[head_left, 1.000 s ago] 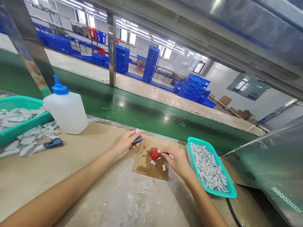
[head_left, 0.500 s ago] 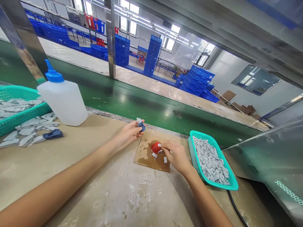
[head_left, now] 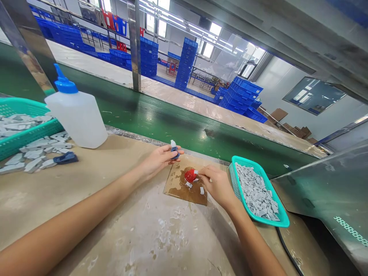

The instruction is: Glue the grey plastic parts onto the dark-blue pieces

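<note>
My left hand [head_left: 161, 159] pinches a small dark blue plastic part [head_left: 174, 152] with a light grey piece [head_left: 173, 143] sticking up from its top. Between the thumb and fingertips of my right hand [head_left: 215, 180] is a small light grey plastic piece [head_left: 196, 172], held against a red round object [head_left: 189, 175]. That red object sits on a wet brown plate [head_left: 184, 195], whose surface carries a puddle of liquid. A few loose grey pieces [head_left: 202, 190] lie on the plate beside it.
A turquoise basket [head_left: 283, 222] of small grey pieces stands at right. On the left are another turquoise basket [head_left: 28, 138], a white squeeze bottle [head_left: 79, 119] with blue cap, scattered grey parts [head_left: 36, 154] and a dark blue part [head_left: 66, 158]. A green conveyor belt [head_left: 161, 119] runs behind.
My left hand has shifted slightly right, and its blue part has turned so the grey piece points more upright. My right hand stays by the red object, its grey piece moved slightly right and up.
</note>
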The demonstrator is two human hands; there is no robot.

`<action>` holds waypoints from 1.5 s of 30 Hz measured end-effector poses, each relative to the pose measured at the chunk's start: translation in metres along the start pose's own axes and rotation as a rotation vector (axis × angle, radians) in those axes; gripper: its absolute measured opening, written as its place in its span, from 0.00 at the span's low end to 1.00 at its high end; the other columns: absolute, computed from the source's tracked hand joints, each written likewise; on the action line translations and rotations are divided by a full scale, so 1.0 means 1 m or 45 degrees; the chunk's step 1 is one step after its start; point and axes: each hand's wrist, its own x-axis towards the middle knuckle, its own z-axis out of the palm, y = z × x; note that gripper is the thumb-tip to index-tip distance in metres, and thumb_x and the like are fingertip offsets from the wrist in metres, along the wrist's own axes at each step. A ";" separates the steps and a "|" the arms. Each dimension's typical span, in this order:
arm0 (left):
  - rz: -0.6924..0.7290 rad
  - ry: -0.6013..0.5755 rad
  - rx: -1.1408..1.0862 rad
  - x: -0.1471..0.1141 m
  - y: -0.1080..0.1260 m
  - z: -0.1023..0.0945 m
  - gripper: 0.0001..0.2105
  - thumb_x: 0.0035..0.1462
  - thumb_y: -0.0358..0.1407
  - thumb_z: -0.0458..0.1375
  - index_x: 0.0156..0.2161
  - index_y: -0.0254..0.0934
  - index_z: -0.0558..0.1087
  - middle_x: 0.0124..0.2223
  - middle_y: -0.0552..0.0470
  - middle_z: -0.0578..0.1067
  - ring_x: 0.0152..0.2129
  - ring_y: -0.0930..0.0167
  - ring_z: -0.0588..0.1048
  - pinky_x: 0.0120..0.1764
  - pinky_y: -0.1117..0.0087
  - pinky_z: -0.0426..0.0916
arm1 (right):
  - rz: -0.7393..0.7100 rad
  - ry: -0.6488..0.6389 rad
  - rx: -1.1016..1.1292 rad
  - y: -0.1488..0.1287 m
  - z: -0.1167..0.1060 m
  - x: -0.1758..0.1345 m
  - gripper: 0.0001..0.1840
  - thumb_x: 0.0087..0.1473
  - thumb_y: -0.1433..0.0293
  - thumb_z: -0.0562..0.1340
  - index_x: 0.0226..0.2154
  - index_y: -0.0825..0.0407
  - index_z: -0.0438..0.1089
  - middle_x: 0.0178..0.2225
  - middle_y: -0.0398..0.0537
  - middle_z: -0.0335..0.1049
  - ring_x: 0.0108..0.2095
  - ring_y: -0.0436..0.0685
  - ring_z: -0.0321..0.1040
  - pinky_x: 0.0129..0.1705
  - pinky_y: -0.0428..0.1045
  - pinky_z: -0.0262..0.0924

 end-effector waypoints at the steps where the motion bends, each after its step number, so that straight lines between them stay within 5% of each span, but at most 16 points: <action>1: 0.016 0.013 0.014 -0.001 0.002 0.001 0.10 0.42 0.32 0.61 0.34 0.34 0.72 0.37 0.51 0.72 0.29 0.75 0.71 0.36 0.71 0.62 | 0.024 -0.010 -0.001 -0.001 -0.002 0.001 0.11 0.50 0.79 0.54 0.24 0.53 0.70 0.24 0.47 0.71 0.26 0.51 0.67 0.27 0.45 0.62; 11: 0.211 0.018 0.360 -0.008 0.017 0.004 0.09 0.39 0.31 0.62 0.30 0.35 0.73 0.30 0.52 0.74 0.28 0.73 0.71 0.37 0.69 0.64 | 0.108 -0.055 0.032 -0.002 -0.003 0.003 0.11 0.48 0.80 0.56 0.24 0.52 0.71 0.25 0.45 0.72 0.26 0.52 0.68 0.28 0.45 0.61; 14: 0.219 -0.036 0.389 -0.011 0.017 0.009 0.09 0.40 0.31 0.62 0.31 0.36 0.73 0.33 0.50 0.75 0.30 0.72 0.71 0.35 0.70 0.65 | 0.156 0.101 0.102 -0.004 -0.005 0.004 0.09 0.48 0.78 0.57 0.25 0.53 0.71 0.25 0.46 0.73 0.27 0.52 0.68 0.29 0.45 0.62; 19: 0.055 -0.018 0.092 -0.015 0.016 0.015 0.04 0.42 0.32 0.58 0.27 0.36 0.67 0.31 0.52 0.74 0.16 0.81 0.62 0.17 0.79 0.54 | 0.212 0.095 0.179 -0.006 -0.006 0.005 0.08 0.47 0.77 0.58 0.24 0.51 0.71 0.25 0.44 0.73 0.27 0.52 0.68 0.28 0.46 0.63; 24: -0.036 0.015 -0.144 -0.015 0.015 0.016 0.04 0.44 0.30 0.57 0.26 0.34 0.66 0.22 0.57 0.68 0.11 0.86 0.50 0.12 0.82 0.44 | 0.195 0.085 0.161 -0.006 -0.001 0.003 0.09 0.47 0.78 0.57 0.24 0.52 0.71 0.25 0.45 0.73 0.26 0.52 0.68 0.29 0.46 0.63; 29: -0.062 0.073 -0.267 -0.014 0.014 0.015 0.09 0.46 0.25 0.56 0.36 0.33 0.70 0.27 0.54 0.70 0.20 0.81 0.66 0.25 0.80 0.64 | 0.201 0.060 0.170 -0.004 -0.002 0.003 0.10 0.47 0.78 0.57 0.24 0.51 0.71 0.25 0.45 0.73 0.26 0.52 0.68 0.28 0.46 0.63; 34: 0.017 0.036 0.151 -0.014 0.011 0.013 0.08 0.42 0.29 0.61 0.32 0.34 0.74 0.22 0.55 0.71 0.17 0.79 0.66 0.23 0.76 0.63 | 0.328 0.112 0.322 -0.006 -0.006 0.004 0.08 0.46 0.76 0.58 0.24 0.51 0.72 0.26 0.46 0.73 0.27 0.53 0.68 0.29 0.47 0.63; 39: 0.176 -0.140 0.330 -0.017 0.008 0.017 0.08 0.39 0.30 0.62 0.30 0.37 0.75 0.32 0.51 0.77 0.30 0.71 0.73 0.36 0.70 0.66 | 0.531 0.335 0.725 -0.015 -0.009 0.006 0.06 0.44 0.74 0.60 0.27 0.51 0.73 0.28 0.46 0.74 0.30 0.53 0.69 0.31 0.47 0.66; 45: 0.149 -0.156 0.382 -0.022 0.005 0.023 0.07 0.39 0.31 0.62 0.29 0.37 0.75 0.31 0.51 0.77 0.28 0.70 0.73 0.37 0.68 0.67 | 0.374 0.330 0.684 -0.027 -0.014 0.007 0.07 0.44 0.75 0.61 0.27 0.49 0.74 0.26 0.45 0.73 0.28 0.52 0.68 0.29 0.47 0.65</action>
